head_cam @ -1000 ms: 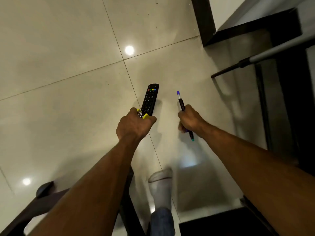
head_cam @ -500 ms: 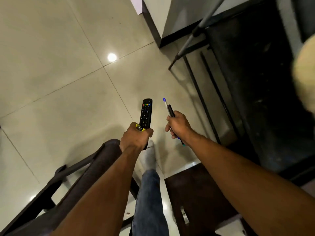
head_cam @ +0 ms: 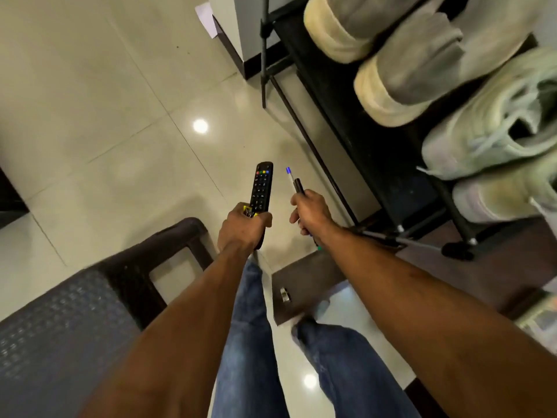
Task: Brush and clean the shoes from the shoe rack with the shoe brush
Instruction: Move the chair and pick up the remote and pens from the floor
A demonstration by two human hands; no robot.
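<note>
Shoes (head_cam: 422,64) sit in a row on the black shoe rack (head_cam: 355,125) at the upper right, toes pointing out toward the floor (head_cam: 90,116). Two grey ones with thick cream soles stand nearest the top, and a pale laced sneaker (head_cam: 497,125) lies just beside them lower down, with another pale one below that. They look light and fairly soft in the upper, stiffer at the sole; the grey fabric would likely give under pressure, so I judge the heel or the collar opening the best place to take hold, with the sole as the firm part to brace against. The laces on the sneaker hang loose and could snag.

No shoe brush is visible anywhere in this view. Both hands are occupied with other things: the left hand (head_cam: 241,227) is wrapped around a black remote control (head_cam: 261,191) along with something small and yellow, and the right hand (head_cam: 310,212) grips a pen (head_cam: 294,181), its blue tip pointing up. The shoes lie up and to the right of the right hand, well apart from it, with the rack's front rail between. A dark chair (head_cam: 90,297) stands at the lower left. Judging from this, the hands need freeing before any shoe can be lifted
</note>
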